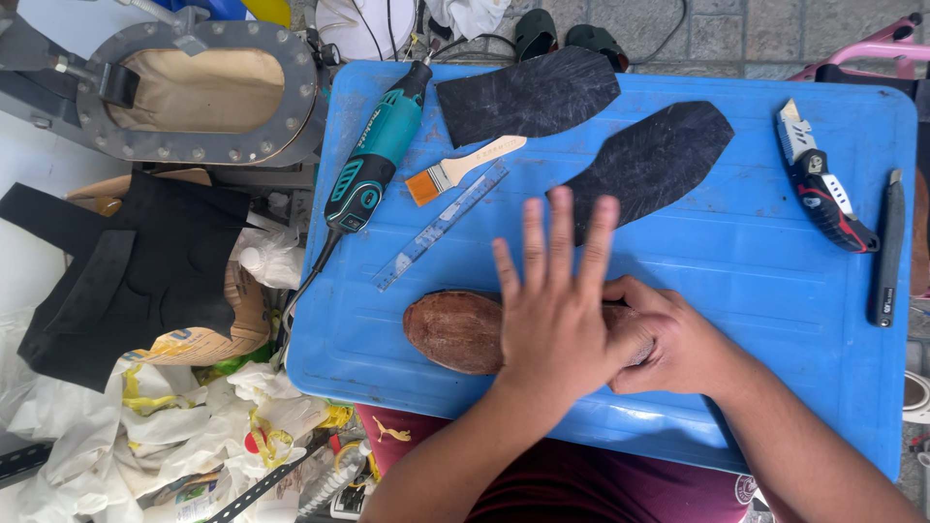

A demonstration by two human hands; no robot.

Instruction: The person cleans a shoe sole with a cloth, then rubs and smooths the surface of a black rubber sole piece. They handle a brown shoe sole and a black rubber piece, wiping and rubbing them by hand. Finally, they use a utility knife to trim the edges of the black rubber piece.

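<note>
The left hand [554, 310] lies flat and open, fingers spread, pressing down on a brown shoe sole [453, 331] near the front edge of the blue tabletop [756, 281]; the right hand [668, 344] is curled closed around the sole's far end, gripping it beside the left palm. Two black rubber cut-outs [651, 160] lie toward the back edge, one just past the left fingertips; a brush [463, 169], a clear ruler [441, 226] and a teal rotary tool [376, 155] sit near the back left corner; a utility knife [821, 184] rests by the right edge. It looks like a pressing or smoothing step; any next move would want steady, even pressure.
</note>
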